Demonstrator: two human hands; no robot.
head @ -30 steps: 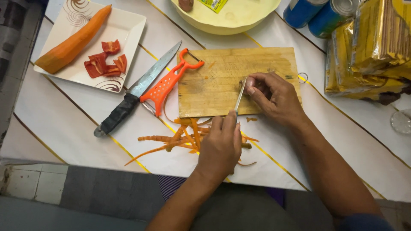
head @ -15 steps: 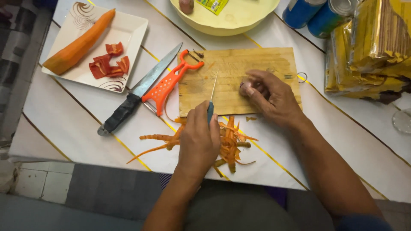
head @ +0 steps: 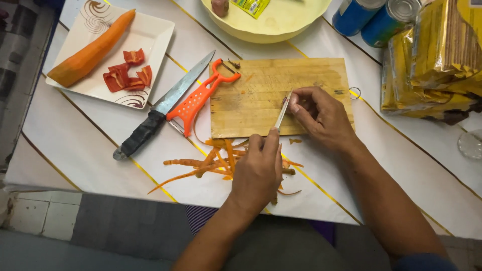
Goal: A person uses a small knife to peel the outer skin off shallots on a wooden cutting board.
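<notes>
Paring knife (head: 282,111) was gripped in the left hand (head: 258,168), its blade slanted over the cutting board (head: 261,95) where the right hand (head: 321,114) pinched something small, near the worktop's front edge.

White square plate (head: 150,37) upper left: one peeled carrot (head: 90,50), red pepper pieces (head: 125,75). Large black-handled knife (head: 160,108) lies diagonal on the table, touching an orange peeler (head: 198,98). Yellow bowl (head: 281,25) at top edge. Two blue cans (head: 371,17) upper right, yellow packets (head: 437,60) beside them.
</notes>
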